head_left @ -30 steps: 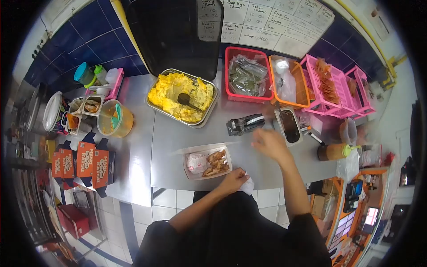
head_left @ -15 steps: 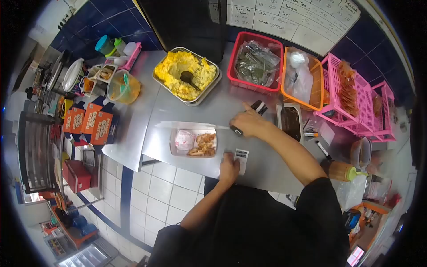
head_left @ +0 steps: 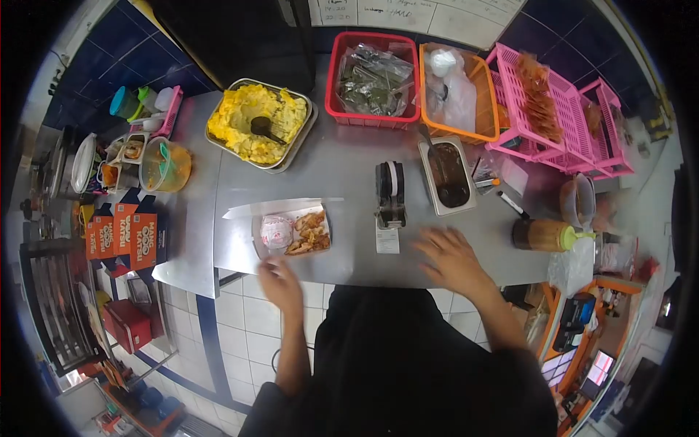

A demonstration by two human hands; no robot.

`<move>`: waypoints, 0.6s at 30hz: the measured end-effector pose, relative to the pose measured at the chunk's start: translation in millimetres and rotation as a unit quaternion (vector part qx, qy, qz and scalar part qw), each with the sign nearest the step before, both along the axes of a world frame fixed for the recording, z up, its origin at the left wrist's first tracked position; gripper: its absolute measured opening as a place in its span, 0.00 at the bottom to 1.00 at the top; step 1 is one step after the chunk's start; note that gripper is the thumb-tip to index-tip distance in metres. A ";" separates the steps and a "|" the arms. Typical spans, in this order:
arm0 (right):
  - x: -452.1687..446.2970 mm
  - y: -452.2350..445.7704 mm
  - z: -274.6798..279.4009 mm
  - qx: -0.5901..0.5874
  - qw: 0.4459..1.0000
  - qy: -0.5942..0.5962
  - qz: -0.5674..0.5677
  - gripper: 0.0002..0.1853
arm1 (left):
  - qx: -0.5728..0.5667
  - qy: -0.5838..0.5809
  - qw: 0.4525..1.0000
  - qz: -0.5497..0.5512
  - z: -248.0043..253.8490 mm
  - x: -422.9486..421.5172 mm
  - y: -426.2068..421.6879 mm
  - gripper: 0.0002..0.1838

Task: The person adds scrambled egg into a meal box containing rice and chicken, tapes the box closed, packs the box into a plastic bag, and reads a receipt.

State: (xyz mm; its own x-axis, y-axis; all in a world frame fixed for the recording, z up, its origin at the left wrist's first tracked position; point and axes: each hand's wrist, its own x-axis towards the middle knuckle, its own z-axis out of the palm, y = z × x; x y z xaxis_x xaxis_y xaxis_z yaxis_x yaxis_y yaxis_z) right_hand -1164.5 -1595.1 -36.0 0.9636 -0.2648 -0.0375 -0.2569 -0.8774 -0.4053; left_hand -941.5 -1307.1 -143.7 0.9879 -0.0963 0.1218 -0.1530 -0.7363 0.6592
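Note:
My left hand (head_left: 281,285), smeared by motion, is at the front left corner of an open paper food box (head_left: 256,237). Whether it touches the box, I cannot tell. A round white wrapped bundle (head_left: 277,231) with pink print sits inside, with browned fried pieces (head_left: 309,234) to its right. My right hand (head_left: 453,261) hovers over the counter's front with fingers spread and nothing in them. Between the hands, a black stapler-like object (head_left: 391,191) with a pale stripe lies lengthwise, its near end on a printed paper slip (head_left: 387,242).
A tray of yellow food (head_left: 231,116) with a dark scoop stands at the back left. Red (head_left: 373,120) and orange (head_left: 459,132) baskets line the back. A steel pan of dark sauce (head_left: 450,175) and a sauce bottle (head_left: 540,234) stand right. Folded orange boxes (head_left: 142,237) are at left.
My right hand has let go of the black object and drawn back toward me. My left hand has left the slip and moved left to the food box. The camera view has shifted.

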 end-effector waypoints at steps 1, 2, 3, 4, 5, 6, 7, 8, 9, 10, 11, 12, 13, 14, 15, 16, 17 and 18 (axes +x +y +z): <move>-20.5 6.0 -3.0 0.075 0.994 0.067 -0.042 0.17 | 0.002 -0.084 0.996 0.022 -9.7 24.2 13.1 0.19; -40.4 14.1 -8.9 0.149 0.976 0.133 -0.084 0.19 | -0.007 -0.096 0.995 0.025 -11.6 44.1 17.5 0.22; -59.6 28.4 -22.4 0.151 0.966 0.153 -0.147 0.21 | -0.021 -0.060 0.998 -0.013 -34.7 66.7 30.9 0.27; -80.2 45.3 -42.6 0.151 0.950 0.171 -0.211 0.25 | -0.069 0.063 0.995 -0.027 -39.3 80.8 31.5 0.28; -104.9 62.4 -68.0 0.210 0.911 0.203 -0.292 0.24 | -0.116 0.185 0.975 -0.041 -43.4 93.7 27.9 0.29; -131.5 82.3 -95.6 0.265 0.859 0.231 -0.371 0.23 | -0.159 0.305 0.937 -0.056 -46.2 102.5 22.7 0.30; -160.6 105.5 -124.5 0.328 0.836 0.148 -0.415 0.22 | -0.153 0.287 0.944 -0.062 -47.4 106.2 16.0 0.30; -190.0 131.3 -154.8 0.384 0.801 0.061 -0.455 0.22 | -0.148 0.268 0.949 -0.070 -46.4 107.5 6.8 0.30; -218.8 159.6 -186.0 0.505 0.684 -0.004 -0.526 0.18 | -0.145 0.249 0.954 -0.077 -44.4 106.0 -1.5 0.30; -224.1 177.8 -170.5 0.564 0.579 -0.025 -0.588 0.22 | -0.162 0.200 0.965 -0.053 -40.0 102.2 -7.9 0.31; -257.1 201.4 -201.4 0.578 0.489 -0.073 -0.649 0.22 | -0.178 0.150 0.972 -0.028 -31.6 97.5 -14.1 0.31; -290.7 225.1 -232.9 0.577 0.396 -0.131 -0.703 0.22 | -0.194 0.098 0.976 -0.001 -21.0 92.3 -20.5 0.31; -314.6 250.9 -268.1 0.604 0.357 -0.172 -0.691 0.23 | -0.212 0.056 0.976 0.009 -7.2 84.5 -24.9 0.29; -341.5 277.5 -306.1 0.630 0.314 -0.211 -0.678 0.24 | -0.226 0.043 0.973 -0.012 8.4 73.4 -30.9 0.28; -349.6 296.4 -324.1 0.653 0.269 -0.247 -0.663 0.26 | -0.240 0.030 0.970 -0.032 24.9 60.3 -38.6 0.27; -368.8 306.7 -331.4 0.679 0.242 -0.256 -0.644 0.26 | -0.256 0.016 0.965 -0.051 38.4 47.3 -47.1 0.27; -367.5 295.9 -307.6 0.711 0.241 -0.247 -0.612 0.27 | -0.265 0.031 0.960 -0.089 48.0 34.6 -53.9 0.24; -360.2 278.0 -266.1 0.745 0.248 -0.232 -0.574 0.27 | -0.256 0.012 0.957 -0.133 51.4 24.7 -61.0 0.23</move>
